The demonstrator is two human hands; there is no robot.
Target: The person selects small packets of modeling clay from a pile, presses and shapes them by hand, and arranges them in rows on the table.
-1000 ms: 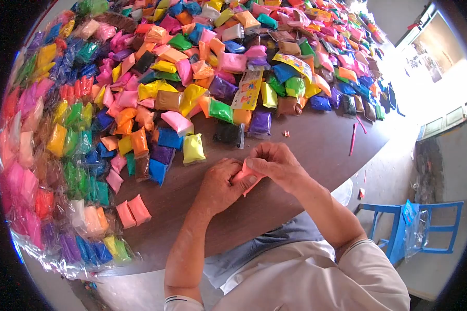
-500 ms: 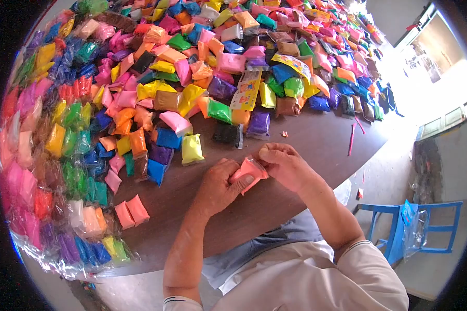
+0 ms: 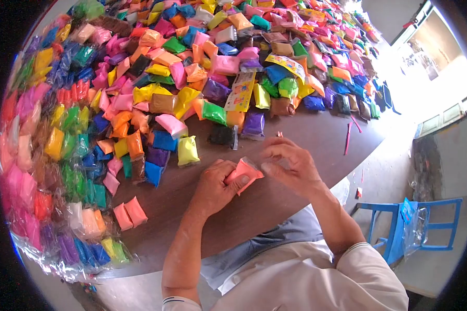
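My left hand (image 3: 215,185) is closed around a small coral-pink packet (image 3: 246,173) in clear wrapping, its thumb laid across the front. Just right of the packet's upper end is my right hand (image 3: 296,165), thumb and fingers apart, with nothing visible between them. On the dark tabletop (image 3: 181,199) to the left lie two coral packets (image 3: 130,213) side by side. Beyond my hands are a yellow packet (image 3: 188,151), a black packet (image 3: 223,136) and a purple packet (image 3: 253,125).
A large heap of coloured packets (image 3: 213,62) covers the far side and left of the table. A printed card (image 3: 241,92) lies among them. Pink sticks (image 3: 347,139) rest near the right edge. A blue stool (image 3: 394,228) stands on the floor at right.
My right hand has let go of the packet's end, and its fingers have spread and moved slightly right. My left hand keeps its hold on the packet.
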